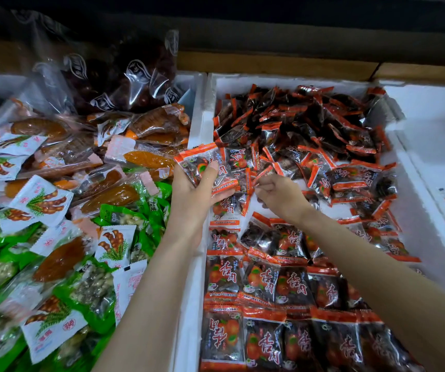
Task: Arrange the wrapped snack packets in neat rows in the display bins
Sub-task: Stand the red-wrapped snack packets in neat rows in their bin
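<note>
My left hand (194, 194) grips stacked red-edged packets (205, 165), my right hand (277, 196) pinches a loose packet (263, 173); I'd square their edges before laying them.

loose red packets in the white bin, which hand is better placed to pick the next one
Right. The right hand sits at the loose pile, pinching a loose packet by its edge; the left hand is full, gripping a stack of packets.

The left hand (192, 196) and the right hand (279, 196) are bare. Behind the wrists, the left forearm (146, 304) and the right forearm (363, 253) are bare as well, slim and smooth, uncovered right back to the picture's lower edge.
</note>
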Demonstrator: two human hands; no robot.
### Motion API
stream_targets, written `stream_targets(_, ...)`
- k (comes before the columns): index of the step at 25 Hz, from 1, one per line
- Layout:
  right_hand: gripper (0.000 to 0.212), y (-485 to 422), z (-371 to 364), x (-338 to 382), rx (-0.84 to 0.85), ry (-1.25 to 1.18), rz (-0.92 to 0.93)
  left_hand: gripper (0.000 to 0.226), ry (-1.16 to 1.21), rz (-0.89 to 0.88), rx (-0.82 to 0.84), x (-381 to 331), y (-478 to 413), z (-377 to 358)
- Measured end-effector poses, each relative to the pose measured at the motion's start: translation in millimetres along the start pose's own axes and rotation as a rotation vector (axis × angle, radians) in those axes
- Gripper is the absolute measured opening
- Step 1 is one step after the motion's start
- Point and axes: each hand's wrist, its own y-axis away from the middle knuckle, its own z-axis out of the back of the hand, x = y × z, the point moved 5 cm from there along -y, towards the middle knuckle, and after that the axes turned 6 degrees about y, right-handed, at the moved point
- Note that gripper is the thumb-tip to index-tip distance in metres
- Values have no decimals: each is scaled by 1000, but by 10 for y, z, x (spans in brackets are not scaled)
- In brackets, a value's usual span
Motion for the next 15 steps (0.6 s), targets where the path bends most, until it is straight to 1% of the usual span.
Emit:
stream_targets(1,29,-64,-52,-6,24,15,-39,58,-14,13,-5,17,3,0)
stream_targets(2,30,-108,-90,19,38,24,-61,59,-25,10,-6,30,-2,1)
stream_targets(3,31,-152,-129,40,45,10,-79,54,-29,-1,-1,25,1,-9)
stream_targets(5,31,-213,-187,45,39,-125,-147,49,-43,3,-4,28,0,-18)
stream_targets(8,29,-220,-217,6,42,-319,-256,68,-70,44,-17,65,-9,-16)
stream_targets(10,24,-193,-186,27,59,-414,-262,69,-75,44,-11,68,-12,-14)
stream_targets(11,20,-186,-131,43,39,-418,-245,67,-74,37,-4,68,-7,-16)
stream_targets(15,19,-235,271,68,-139,-296,-149,55,-73,38,19,51,31,-35)
